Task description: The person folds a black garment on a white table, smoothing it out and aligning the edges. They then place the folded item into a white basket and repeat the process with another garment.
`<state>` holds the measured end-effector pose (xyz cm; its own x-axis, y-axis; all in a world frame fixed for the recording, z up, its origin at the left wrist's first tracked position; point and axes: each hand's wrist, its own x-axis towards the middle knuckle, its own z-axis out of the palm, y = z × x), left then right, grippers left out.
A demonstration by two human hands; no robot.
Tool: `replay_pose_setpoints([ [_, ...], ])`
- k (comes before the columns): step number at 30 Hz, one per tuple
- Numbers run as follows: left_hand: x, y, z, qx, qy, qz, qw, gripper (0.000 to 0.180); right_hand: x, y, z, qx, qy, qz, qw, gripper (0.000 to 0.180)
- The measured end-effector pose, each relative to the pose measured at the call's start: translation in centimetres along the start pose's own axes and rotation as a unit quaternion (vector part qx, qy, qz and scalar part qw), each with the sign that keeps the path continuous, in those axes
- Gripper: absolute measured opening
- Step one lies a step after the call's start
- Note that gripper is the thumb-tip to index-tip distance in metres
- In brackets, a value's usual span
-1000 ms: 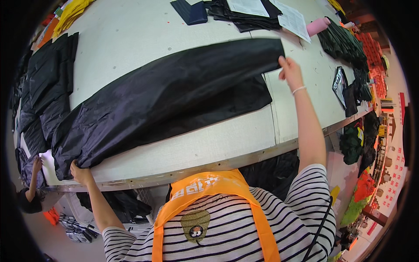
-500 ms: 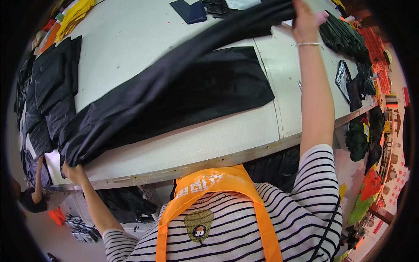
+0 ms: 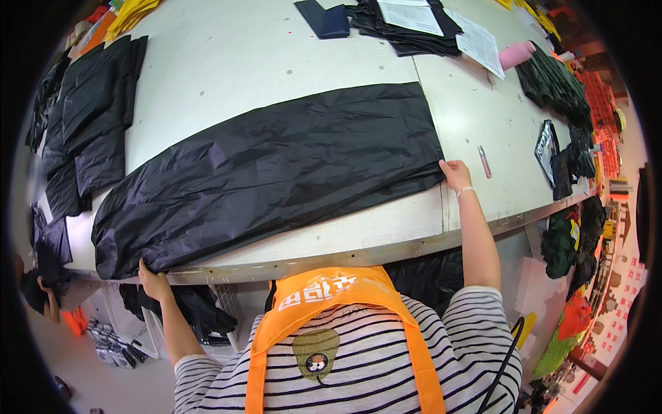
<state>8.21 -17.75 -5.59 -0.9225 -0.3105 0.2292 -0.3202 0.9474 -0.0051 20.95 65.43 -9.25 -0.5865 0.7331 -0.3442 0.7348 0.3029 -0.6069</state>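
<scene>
Slanting lengthwise, the black cloth [image 3: 276, 165] points toward the upper right.

Worktable [image 3: 227, 69], far side, L to R: yellow cloth [image 3: 133, 17], dk. blue folded piece [image 3: 336, 22], blk. stack [image 3: 426, 46] w/ white sheet [image 3: 412, 17] on top, 2nd sheet [image 3: 477, 43] adj., pink cylinder [image 3: 514, 56], dk. cloth pile [image 3: 554, 84]. L side: folded blk. garments [image 3: 93, 117]; R side: slim reddish tool [image 3: 485, 165], blk./white pkg. [image 3: 545, 152] nr. edge. Below tabletop, L: orange cloth [image 3: 74, 321] and floor pkgs. [image 3: 118, 345]; R: dk. green cloth [image 3: 557, 248].
</scene>
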Motion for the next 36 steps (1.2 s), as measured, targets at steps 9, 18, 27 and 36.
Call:
replay_pose_setpoints([
  [9, 7.6, -0.3, 0.5, -0.079, -0.118, 0.078, 0.987, 0.063, -4.5, -5.7, 0.3, 0.251, -0.127, 0.148, 0.948, 0.042],
  [18, 11.2, 5.2, -12.4, -0.261, 0.254, -0.015, 0.931, 0.046, 3.6, -8.3, -5.1, 0.497, -0.04, -0.101, 0.861, 0.028],
  [27, -4.5, 0.4, -3.6, -0.174, -0.172, 0.154, 0.957, 0.097, 6.4, 10.0, -6.1, 0.338, 0.136, 0.125, 0.923, 0.064],
  [36, 16.0, -17.3, -3.1, -0.274, -0.008, -0.108, 0.956, 0.063, -5.0, -22.5, 12.9, -0.22, 0.143, -0.35, 0.899, 0.043],
])
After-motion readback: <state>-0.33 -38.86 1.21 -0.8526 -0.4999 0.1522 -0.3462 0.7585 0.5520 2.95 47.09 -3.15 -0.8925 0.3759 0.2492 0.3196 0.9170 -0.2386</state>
